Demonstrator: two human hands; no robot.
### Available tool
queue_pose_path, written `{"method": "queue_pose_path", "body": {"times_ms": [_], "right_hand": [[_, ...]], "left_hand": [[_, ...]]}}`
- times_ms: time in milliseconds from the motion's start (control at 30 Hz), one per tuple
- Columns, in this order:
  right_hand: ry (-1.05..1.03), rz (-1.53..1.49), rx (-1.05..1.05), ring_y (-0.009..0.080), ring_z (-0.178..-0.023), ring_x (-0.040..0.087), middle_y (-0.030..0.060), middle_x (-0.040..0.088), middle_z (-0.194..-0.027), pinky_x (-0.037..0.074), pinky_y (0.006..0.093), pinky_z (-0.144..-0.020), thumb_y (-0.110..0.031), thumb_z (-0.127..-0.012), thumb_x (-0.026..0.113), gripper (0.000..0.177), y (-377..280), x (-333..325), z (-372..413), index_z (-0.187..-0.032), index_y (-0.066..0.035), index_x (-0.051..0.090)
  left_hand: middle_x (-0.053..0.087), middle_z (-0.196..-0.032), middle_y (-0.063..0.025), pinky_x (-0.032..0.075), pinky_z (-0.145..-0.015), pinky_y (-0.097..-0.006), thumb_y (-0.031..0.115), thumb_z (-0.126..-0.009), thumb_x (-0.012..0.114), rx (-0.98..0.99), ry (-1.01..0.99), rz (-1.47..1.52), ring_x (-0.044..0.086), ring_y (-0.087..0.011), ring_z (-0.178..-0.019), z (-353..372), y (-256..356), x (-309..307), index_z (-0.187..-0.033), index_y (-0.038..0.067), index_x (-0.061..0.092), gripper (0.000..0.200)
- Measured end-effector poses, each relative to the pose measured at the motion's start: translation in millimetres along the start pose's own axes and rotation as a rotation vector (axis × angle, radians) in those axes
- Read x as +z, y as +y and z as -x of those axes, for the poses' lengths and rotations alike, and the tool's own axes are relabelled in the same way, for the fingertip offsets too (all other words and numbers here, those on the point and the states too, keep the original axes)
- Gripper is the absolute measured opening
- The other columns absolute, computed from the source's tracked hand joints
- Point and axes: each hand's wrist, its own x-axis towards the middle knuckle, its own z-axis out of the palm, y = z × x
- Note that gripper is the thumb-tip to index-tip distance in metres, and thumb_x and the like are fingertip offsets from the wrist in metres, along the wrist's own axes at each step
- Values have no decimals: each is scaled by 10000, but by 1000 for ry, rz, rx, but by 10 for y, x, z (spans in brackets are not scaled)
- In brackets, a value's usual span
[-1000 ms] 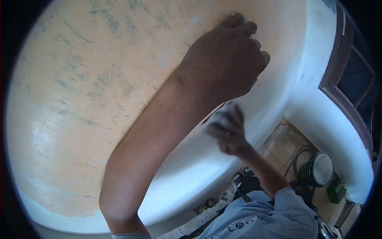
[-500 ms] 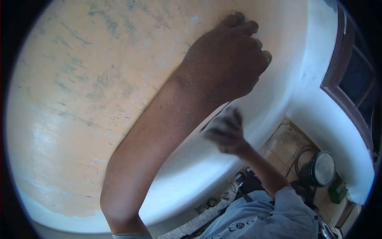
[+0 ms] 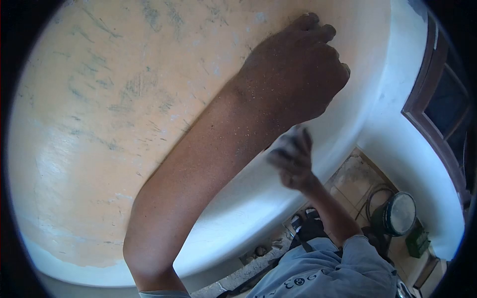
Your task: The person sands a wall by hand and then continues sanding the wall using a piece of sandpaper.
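Note:
My left hand [image 3: 303,69] is large in the foreground, its back toward me and its fingers curled against the peach-coloured wall [image 3: 99,164]. Whatever may be under those fingers is hidden. Dusty specks dot the wrist and forearm. Lower down, my right hand [image 3: 292,158] is by the white lower part of the wall [image 3: 238,198], smeared by motion, with its fingers bent. A thin dark edge shows beside it, partly behind my left forearm; I cannot make out what it belongs to. Grey-blue scuffs and pale patches mark the peach surface.
A brown-framed window or door [image 3: 422,99] is set in the white wall at the right. On the tiled floor [image 3: 350,186] stand a dark bucket [image 3: 400,213] with a pale top, a coiled hose [image 3: 370,198] and a green container [image 3: 417,243]. Small items lie along a ledge below.
Both hands have shifted slightly right in the view, and the right hand also a little up. The dark edge beside the right hand is now mostly hidden by the left forearm.

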Motion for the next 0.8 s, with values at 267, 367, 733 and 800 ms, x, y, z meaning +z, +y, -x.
{"method": "queue_pose_path", "body": {"times_ms": [267,367,733,800], "right_hand": [[302,2,634,348,-1318,230,195,372,-1356,158,467,-1068,-206,-940,342,399,464,-179,-169,-1257,7,457],[78,-30,388,362,-1307,251,161,423,-1329,135,489,-1069,-271,-917,371,398,43,-83,-64,-1173,-16,539],[192,-16,476,408,-1312,211,216,402,-1327,118,500,-1063,-244,-913,368,423,325,-140,-23,-1199,36,507],[211,-25,488,409,-1309,216,214,402,-1328,119,505,-1063,-249,-917,358,425,182,-107,-70,-1192,36,514]], "left_hand": [[642,-715,-25,391,-890,-305,137,-741,572,27,-6,19,562,-156,-920,11,-26,0,-674,114,662,114],[641,-714,-26,392,-890,-305,136,-740,573,20,15,0,563,-155,-918,28,-17,22,-669,112,660,115],[637,-707,-23,397,-876,-289,127,-743,573,8,-60,68,563,-148,-904,-7,-24,-83,-671,119,662,114],[637,-711,-22,397,-874,-286,136,-746,576,41,-50,40,562,-147,-904,-1,-42,-93,-673,120,662,114]]}}
